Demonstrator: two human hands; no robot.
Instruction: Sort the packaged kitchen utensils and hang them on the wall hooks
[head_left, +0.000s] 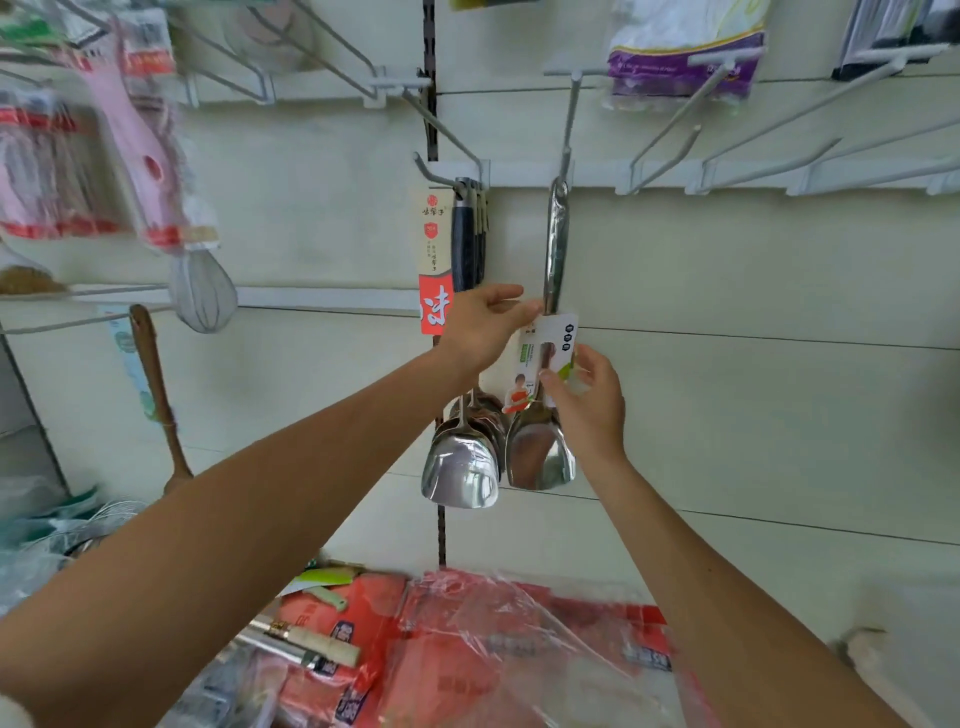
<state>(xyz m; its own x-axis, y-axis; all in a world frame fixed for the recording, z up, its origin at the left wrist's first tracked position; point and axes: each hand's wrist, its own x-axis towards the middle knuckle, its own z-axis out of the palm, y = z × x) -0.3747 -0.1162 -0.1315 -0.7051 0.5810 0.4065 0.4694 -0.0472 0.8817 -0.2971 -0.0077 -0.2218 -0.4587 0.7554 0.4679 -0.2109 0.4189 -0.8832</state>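
Two hands: both are raised to the wall panel (753, 270) and meet at one hanging utensil.
Steel spatula (540, 457): it hangs upright by the hole in its handle from a white wire hook (567, 140), with its broad shiny blade lowest and close to the wall.
Paper card (545, 348): a white and green label wrapped round the spatula's neck, between handle and blade, tilted slightly.
Left hand (485, 325): it reaches in from the left, its fingers (522, 312) fairly straight and held together, tips touching the card's top edge just beside the handle; the thumb sticks up, apart from them.
Right hand (589, 402): it comes from below on the right; the thumb presses the front of the card and the other fingers curl behind its right edge, so the card is pinched between them.
Neighbouring hook: just to the left hangs a bunch of dark-handled spatulas (460, 470), blades overlapping, the front one carrying a long cream and red card (434, 260). The bunch sits just beside the held spatula's blade.
Left of the wall: a wire whisk (202, 293), a wooden-handled utensil (156, 384) and blurred pink packaging (140, 150) hang there.
Top right: a purple and white packet (680, 52) hangs among bare wire hooks.
Surface below: red packages under clear plastic film (467, 649) lie in a heap, with a pale-handled steel tool (306, 644) on their left part.
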